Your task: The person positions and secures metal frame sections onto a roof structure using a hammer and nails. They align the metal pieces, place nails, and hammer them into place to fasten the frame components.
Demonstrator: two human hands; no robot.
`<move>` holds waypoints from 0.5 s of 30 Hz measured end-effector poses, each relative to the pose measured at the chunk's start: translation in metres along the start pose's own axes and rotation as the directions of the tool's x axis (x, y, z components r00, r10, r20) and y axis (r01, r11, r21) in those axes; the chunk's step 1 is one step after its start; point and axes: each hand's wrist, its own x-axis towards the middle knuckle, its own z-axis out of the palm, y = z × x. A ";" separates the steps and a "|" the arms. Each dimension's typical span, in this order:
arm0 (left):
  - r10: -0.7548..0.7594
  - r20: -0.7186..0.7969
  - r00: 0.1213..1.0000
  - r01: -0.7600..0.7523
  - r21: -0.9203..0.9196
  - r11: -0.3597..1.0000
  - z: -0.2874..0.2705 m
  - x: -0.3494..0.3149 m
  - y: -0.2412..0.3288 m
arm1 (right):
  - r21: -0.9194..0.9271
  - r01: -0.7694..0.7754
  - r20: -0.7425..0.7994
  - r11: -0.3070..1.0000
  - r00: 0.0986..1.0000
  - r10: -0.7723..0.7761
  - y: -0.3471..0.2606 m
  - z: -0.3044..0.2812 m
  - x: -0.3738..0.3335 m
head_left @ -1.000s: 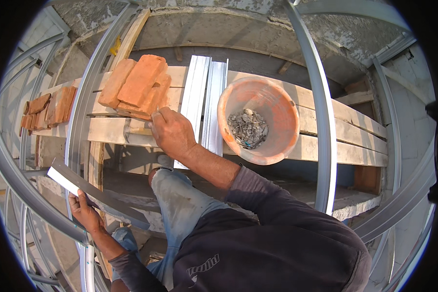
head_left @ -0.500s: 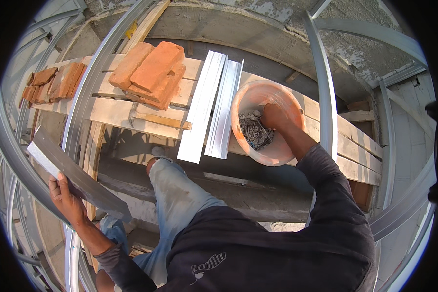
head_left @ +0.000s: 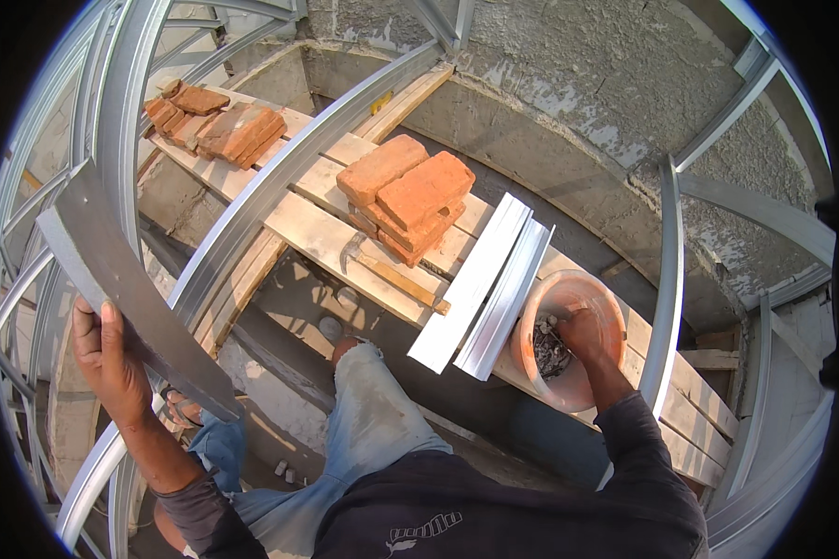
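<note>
On the left, my left hand (head_left: 110, 359) is closed on a grey metal channel piece (head_left: 140, 289), thumb over its face, holding it tilted in the air. My right hand (head_left: 584, 334) reaches inside a worn orange bucket (head_left: 569, 396) on the plank platform. Its fingers look curled and their tips are hidden. Beside it in the bucket lie small dark fasteners (head_left: 548, 354) mixed with grey lumps. Two shiny metal channels (head_left: 471, 284) lie side by side just left of the bucket. A hammer with a wooden handle (head_left: 403, 281) rests on the planks, its handle end by the channels.
A stack of orange bricks (head_left: 424, 191) stands on the planks (head_left: 322, 191), with broken bricks (head_left: 242, 130) farther left. Curved metal framing (head_left: 298, 149) crosses on the left, and another upright (head_left: 667, 279) passes right of the bucket. A rough concrete wall (head_left: 569, 84) rises behind.
The view has turned left, so the bricks, channels and bucket sit farther right and lower. My left hand still holds the channel piece, now more upright; my right hand stays in the bucket.
</note>
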 end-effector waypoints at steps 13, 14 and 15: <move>-0.030 -0.095 0.995 0.049 0.201 0.978 0.026 -0.013 -0.021 | 0.488 0.570 -0.650 0.661 0.743 -0.160 -0.109 -0.076 -0.064; -0.039 -0.032 0.999 0.046 0.269 0.962 0.033 -0.013 -0.022 | 0.407 0.532 -0.572 0.743 0.782 -0.246 -0.132 -0.082 -0.083; -0.029 0.015 0.999 0.023 0.296 0.955 0.041 -0.013 -0.025 | 0.519 0.567 -0.488 0.640 0.811 -0.324 -0.165 -0.079 -0.086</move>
